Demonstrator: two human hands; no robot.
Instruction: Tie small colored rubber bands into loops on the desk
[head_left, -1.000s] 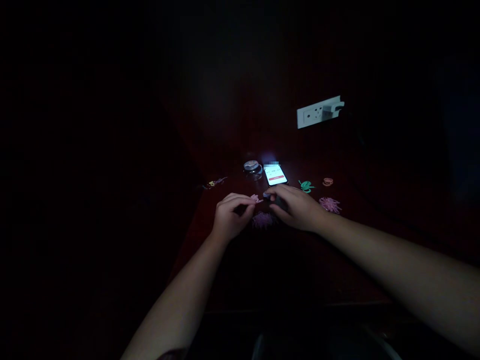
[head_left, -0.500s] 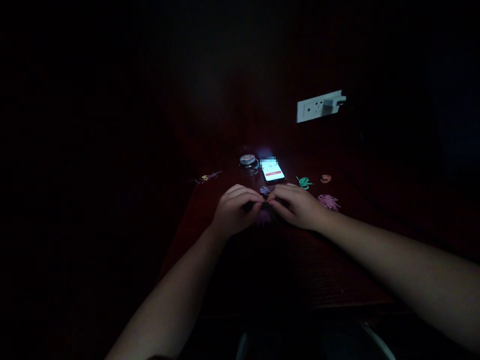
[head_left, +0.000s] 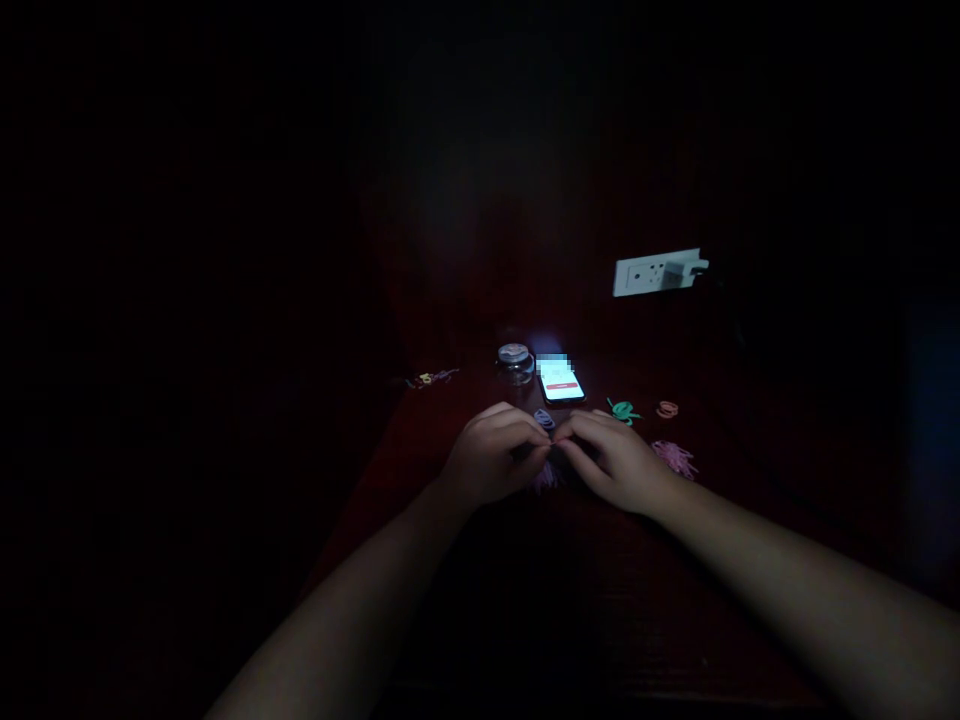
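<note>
Over the dark red table, my left hand and my right hand meet, thumbs and forefingers pinched close together. What they pinch is too small and dark to make out. Just beyond the fingertips is a small lavender bundle of loops. A purple bundle shows dimly below the hands. To the right of my right hand rests a pink pile of strands, with a green bundle and an orange one behind it.
A lit phone lies behind the hands, beside a lidded clear jar. Yellow and purple strands lie at the back left. A white wall socket with a plug is at the back right. Surroundings are very dark.
The whole scene has shifted down and slightly right in view. Both hands remain pinched together; the left fingertips have drawn closer to the right ones.
</note>
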